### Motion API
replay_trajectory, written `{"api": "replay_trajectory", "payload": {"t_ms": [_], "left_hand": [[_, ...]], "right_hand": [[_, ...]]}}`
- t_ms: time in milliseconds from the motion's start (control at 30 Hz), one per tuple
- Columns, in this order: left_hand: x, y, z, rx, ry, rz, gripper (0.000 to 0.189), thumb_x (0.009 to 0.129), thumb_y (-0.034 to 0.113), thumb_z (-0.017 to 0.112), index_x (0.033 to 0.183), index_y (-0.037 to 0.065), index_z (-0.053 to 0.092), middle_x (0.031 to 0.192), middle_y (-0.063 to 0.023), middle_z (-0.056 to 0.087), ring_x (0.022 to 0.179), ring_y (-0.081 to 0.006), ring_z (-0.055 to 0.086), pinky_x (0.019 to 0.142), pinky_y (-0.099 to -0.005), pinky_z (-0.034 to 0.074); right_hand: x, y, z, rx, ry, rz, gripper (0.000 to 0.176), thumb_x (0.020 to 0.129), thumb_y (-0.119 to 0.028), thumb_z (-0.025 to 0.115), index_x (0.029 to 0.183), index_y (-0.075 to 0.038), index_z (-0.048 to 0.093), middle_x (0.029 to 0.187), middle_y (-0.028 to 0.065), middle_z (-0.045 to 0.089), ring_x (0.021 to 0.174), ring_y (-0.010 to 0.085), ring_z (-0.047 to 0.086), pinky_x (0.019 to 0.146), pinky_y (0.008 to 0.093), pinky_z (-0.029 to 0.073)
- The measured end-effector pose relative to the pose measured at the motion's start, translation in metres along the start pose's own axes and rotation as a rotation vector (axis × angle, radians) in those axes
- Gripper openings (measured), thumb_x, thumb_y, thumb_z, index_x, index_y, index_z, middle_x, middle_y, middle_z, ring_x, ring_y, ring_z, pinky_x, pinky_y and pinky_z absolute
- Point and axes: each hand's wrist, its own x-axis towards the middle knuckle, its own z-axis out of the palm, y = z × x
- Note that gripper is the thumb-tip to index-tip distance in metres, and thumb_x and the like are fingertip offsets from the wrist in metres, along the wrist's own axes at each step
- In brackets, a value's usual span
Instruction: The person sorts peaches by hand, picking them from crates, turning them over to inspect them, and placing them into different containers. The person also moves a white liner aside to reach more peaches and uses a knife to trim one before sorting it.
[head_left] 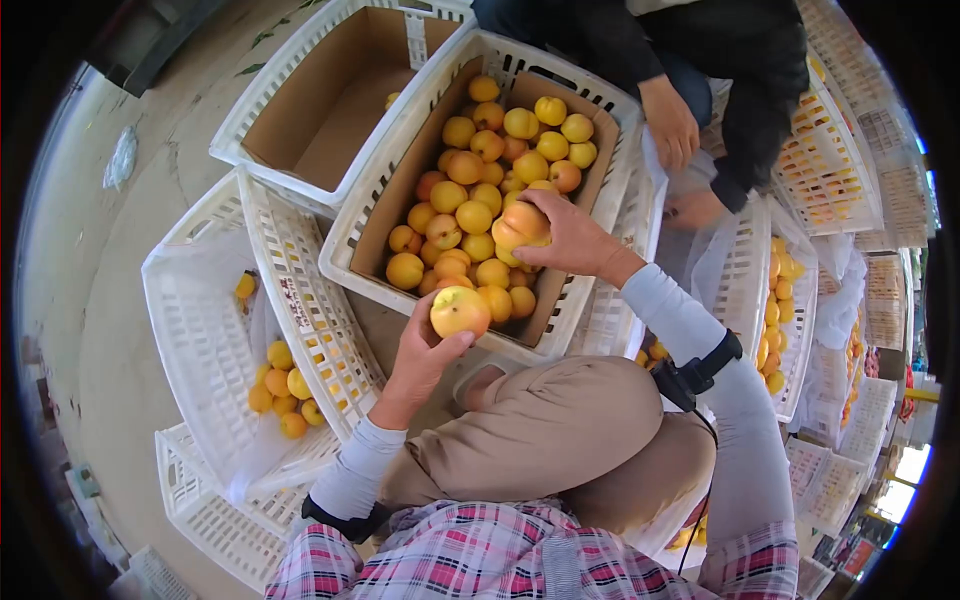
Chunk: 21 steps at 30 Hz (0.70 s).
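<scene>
My left hand [418,358] is closed around a yellow peach [460,312] with its stem end facing up. A larger, orange-blushed peach [519,226] sits in the grip of my right hand [578,236]. Both hands are over the near part of a white plastic crate [345,240] lined with brown cardboard. Many yellow-orange peaches [474,216] lie loose inside that crate, and the held ones partly cover those beneath.
Behind stands another cardboard-lined crate [330,90] with one fruit partly visible. A tilted white crate [200,300] at left holds several peaches [285,385]. Across from me, a co-worker's hand [670,122] hangs beside the crate. More filled crates [830,160] line the right.
</scene>
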Motion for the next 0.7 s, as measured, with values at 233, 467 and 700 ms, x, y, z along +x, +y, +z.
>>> {"api": "replay_trajectory", "payload": {"t_ms": [233,467,700], "left_hand": [[0.001,0.003,0.000,-0.028,-0.011,-0.023,0.065,0.079,0.007,0.070,0.134,0.002,0.036,0.120,-0.0081,0.051,0.110,-0.0158,0.054,0.088,-0.0286,0.049],[0.004,0.004,0.000,0.045,0.029,-0.034,0.062,0.081,0.020,0.069,0.133,0.003,0.039,0.107,-0.0072,0.059,0.083,-0.0134,0.058,0.071,-0.0262,0.048],[0.022,0.016,0.009,-0.082,0.091,-0.017,0.055,0.081,0.020,0.067,0.129,0.006,0.044,0.110,-0.0056,0.057,0.086,-0.0140,0.057,0.075,-0.0281,0.047]], "right_hand": [[0.042,0.008,0.031,-0.005,-0.199,0.121,0.081,0.068,-0.044,0.071,0.127,0.005,0.046,0.115,0.0251,0.059,0.108,0.0349,0.058,0.094,0.0371,0.045],[0.079,-0.004,0.046,0.129,-0.181,0.021,0.070,0.079,-0.037,0.070,0.127,0.007,0.045,0.116,0.0230,0.059,0.105,0.0285,0.060,0.090,0.0346,0.048],[0.034,-0.029,-0.002,0.519,-0.528,0.152,0.058,0.084,-0.029,0.061,0.130,0.002,0.046,0.118,0.0174,0.059,0.097,0.0185,0.062,0.082,0.0317,0.051]]}}
